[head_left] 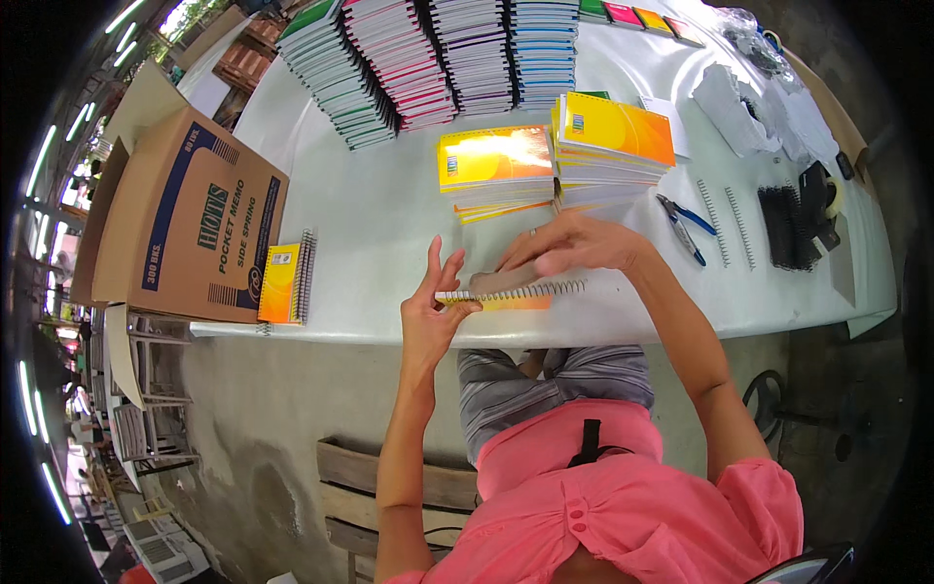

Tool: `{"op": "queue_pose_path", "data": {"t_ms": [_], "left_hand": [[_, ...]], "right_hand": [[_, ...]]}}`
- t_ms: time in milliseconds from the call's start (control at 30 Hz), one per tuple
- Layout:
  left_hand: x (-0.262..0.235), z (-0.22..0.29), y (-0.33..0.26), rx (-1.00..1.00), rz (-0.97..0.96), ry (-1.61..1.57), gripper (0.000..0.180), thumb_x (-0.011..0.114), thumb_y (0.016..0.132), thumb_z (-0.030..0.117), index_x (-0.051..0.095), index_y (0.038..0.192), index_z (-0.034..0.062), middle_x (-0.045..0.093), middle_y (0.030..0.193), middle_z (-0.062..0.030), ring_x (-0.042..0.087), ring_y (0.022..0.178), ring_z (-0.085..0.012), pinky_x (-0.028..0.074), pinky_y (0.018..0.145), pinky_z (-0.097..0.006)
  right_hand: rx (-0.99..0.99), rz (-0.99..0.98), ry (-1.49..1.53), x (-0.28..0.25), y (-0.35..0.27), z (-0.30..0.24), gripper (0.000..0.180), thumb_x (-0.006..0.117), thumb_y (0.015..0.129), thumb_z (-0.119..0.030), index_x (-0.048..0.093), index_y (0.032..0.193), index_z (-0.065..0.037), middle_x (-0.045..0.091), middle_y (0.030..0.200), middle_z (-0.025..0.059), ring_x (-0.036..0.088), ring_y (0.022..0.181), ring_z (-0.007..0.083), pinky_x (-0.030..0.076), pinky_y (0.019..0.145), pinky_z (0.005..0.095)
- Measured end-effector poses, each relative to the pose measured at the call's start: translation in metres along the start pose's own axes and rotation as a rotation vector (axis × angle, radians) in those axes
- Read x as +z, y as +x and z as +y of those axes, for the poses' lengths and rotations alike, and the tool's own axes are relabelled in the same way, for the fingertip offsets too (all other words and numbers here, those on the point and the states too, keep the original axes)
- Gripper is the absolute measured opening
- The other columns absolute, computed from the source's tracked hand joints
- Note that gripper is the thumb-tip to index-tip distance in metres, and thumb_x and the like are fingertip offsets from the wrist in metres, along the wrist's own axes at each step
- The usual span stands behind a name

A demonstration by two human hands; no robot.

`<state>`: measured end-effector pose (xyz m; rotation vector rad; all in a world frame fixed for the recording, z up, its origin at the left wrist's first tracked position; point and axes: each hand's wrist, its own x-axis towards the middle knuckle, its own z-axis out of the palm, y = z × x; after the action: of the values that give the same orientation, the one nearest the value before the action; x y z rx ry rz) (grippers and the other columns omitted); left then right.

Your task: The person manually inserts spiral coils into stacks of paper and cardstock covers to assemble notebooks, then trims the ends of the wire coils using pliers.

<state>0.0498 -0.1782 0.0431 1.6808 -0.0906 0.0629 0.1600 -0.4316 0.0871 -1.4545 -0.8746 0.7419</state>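
A small memo notepad [520,303] with a yellow-orange cover is held edge-up near the table's front edge. My left hand [433,304] pinches its left end between thumb and finger, with the other fingers raised. A wire spiral coil [559,288] runs along the notepad's upper edge and sticks out past its right end. My right hand [574,243] reaches over from the right, its fingers stretched out just behind the coil and slightly blurred. Whether its fingertips touch the coil is hard to make out.
Two piles of yellow-orange notepads [494,161] stand just beyond my hands, before tall notebook stacks [472,58]. On the right lie pliers [687,229], loose coils [713,224], a dark coil bundle [783,229] and a tape dispenser [817,209]. A cardboard box [195,214] and coiled notepads [282,282] stand left.
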Motion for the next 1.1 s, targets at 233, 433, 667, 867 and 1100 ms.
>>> {"op": "queue_pose_path", "data": {"t_ms": [233, 433, 667, 867, 1100], "left_hand": [[-0.008, 0.0, -0.003, -0.03, -0.035, -0.082, 0.096, 0.078, 0.077, 0.006, 0.022, 0.155, 0.0113, 0.05, 0.142, -0.0211, 0.047, 0.133, -0.0293, 0.046, 0.101, -0.033], [-0.016, -0.005, 0.0, 0.021, -0.198, -0.192, 0.089, 0.073, 0.085, 0.04, 0.028, 0.152, 0.0061, 0.05, 0.142, -0.02, 0.049, 0.131, -0.0257, 0.037, 0.109, -0.035], [-0.01, 0.019, -0.015, 0.104, 0.1, 0.104, 0.066, 0.07, 0.087, 0.033, 0.049, 0.14, 0.0011, 0.053, 0.141, -0.0164, 0.048, 0.132, -0.0285, 0.031, 0.113, -0.037], [0.025, -0.003, -0.042, 0.227, 0.054, 0.932, 0.069, 0.06, 0.093, 0.028, 0.029, 0.151, 0.0072, 0.036, 0.154, -0.0104, 0.022, 0.146, -0.0387, 0.017, 0.115, -0.058], [0.042, 0.003, -0.039, 0.198, 0.047, 1.186, 0.06, 0.049, 0.1, 0.037, 0.033, 0.15, 0.008, 0.043, 0.15, -0.0104, 0.029, 0.142, -0.038, 0.02, 0.114, -0.057]], "right_hand": [[0.136, 0.012, -0.206, 0.011, 0.005, -0.012, 0.04, 0.068, 0.088, -0.034, 0.07, 0.117, -0.007, 0.069, 0.115, 0.0082, 0.061, 0.104, 0.0204, 0.046, 0.092, 0.0329], [0.094, 0.34, -0.547, 0.007, -0.037, -0.003, 0.042, 0.071, 0.086, -0.039, 0.071, 0.115, -0.009, 0.064, 0.123, 0.0106, 0.059, 0.112, 0.0253, 0.047, 0.094, 0.0327], [0.16, 0.573, -1.186, 0.006, -0.115, 0.03, 0.058, 0.075, 0.08, -0.038, 0.058, 0.133, -0.019, 0.044, 0.145, 0.0135, 0.039, 0.134, 0.0323, 0.027, 0.111, 0.0502], [0.509, 1.117, -1.591, -0.027, -0.16, 0.069, 0.046, 0.066, 0.09, -0.024, 0.055, 0.133, -0.012, 0.05, 0.132, 0.015, 0.046, 0.124, 0.0337, 0.033, 0.105, 0.0484], [0.075, 0.769, -1.009, 0.063, -0.112, 0.008, 0.044, 0.066, 0.085, -0.015, 0.06, 0.128, -0.018, 0.055, 0.103, 0.0156, 0.056, 0.092, 0.0322, 0.045, 0.079, 0.045]]}}
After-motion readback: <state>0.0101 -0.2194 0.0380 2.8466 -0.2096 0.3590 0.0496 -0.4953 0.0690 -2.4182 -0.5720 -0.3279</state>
